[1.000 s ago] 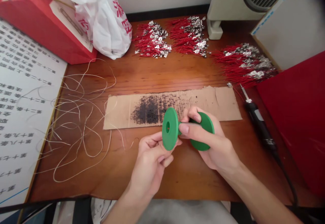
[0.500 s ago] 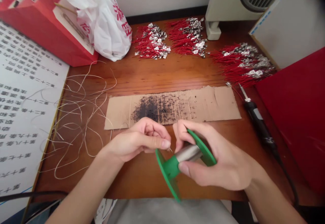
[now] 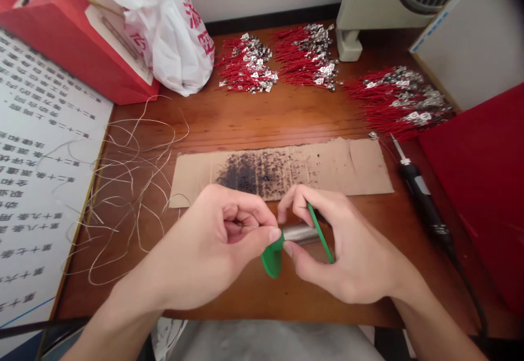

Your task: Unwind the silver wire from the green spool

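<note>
My right hand (image 3: 347, 246) grips a green spool (image 3: 321, 232) wound with silvery solder wire (image 3: 301, 233), fingers around its far flange and thumb at the core. Close beside it, my left hand (image 3: 221, 246) is closed in a pinch at the spool's left end, on a thin strand of the solder wire. The left fingers cover part of the left flange. Just beyond both hands lies a cardboard strip (image 3: 364, 170) with dark scorch marks. Cut lengths of thin wire (image 3: 139, 186) lie tangled on the table to the left.
A soldering iron (image 3: 421, 191) lies at right, its cord running toward me. Red wires with metal tabs form bundles (image 3: 249, 66) at the back and a pile (image 3: 401, 99) at right. A white plastic bag (image 3: 172, 39), a red paper bag (image 3: 82, 39) and a heater (image 3: 368, 0) stand behind.
My left hand has moved up against the spool, its thumb and forefinger now at the left end. The spool has turned, so its left flange shows less.
</note>
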Action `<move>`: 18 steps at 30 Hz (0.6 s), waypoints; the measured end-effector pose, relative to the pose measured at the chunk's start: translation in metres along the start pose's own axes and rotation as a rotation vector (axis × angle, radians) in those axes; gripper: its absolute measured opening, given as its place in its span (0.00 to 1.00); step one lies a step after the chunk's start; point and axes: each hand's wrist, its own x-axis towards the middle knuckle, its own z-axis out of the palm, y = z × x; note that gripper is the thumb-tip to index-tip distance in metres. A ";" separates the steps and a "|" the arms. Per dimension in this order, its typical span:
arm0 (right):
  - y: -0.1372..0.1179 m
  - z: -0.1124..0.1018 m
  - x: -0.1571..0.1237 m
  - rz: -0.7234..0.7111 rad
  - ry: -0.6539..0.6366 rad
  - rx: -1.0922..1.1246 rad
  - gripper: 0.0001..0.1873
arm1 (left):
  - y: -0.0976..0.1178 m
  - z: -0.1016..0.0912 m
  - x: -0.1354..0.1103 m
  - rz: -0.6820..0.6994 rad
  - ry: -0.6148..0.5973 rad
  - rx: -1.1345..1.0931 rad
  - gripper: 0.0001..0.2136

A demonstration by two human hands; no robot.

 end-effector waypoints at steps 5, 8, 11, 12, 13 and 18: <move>0.004 0.003 0.002 -0.043 0.043 -0.010 0.14 | -0.009 0.018 -0.015 0.102 0.133 0.125 0.13; 0.005 0.005 0.001 -0.094 0.102 0.022 0.16 | -0.022 0.029 -0.027 0.276 0.344 0.276 0.12; 0.006 0.009 0.000 -0.132 0.192 0.046 0.18 | -0.029 0.035 -0.034 0.415 0.540 0.471 0.05; 0.006 0.010 -0.001 -0.140 0.217 0.054 0.19 | -0.029 0.037 -0.034 0.479 0.540 0.514 0.03; 0.006 0.012 -0.001 -0.145 0.241 0.065 0.19 | -0.028 0.040 -0.033 0.526 0.554 0.538 0.02; 0.006 0.019 -0.002 -0.158 0.348 0.125 0.19 | -0.025 0.067 -0.029 0.666 0.731 0.494 0.09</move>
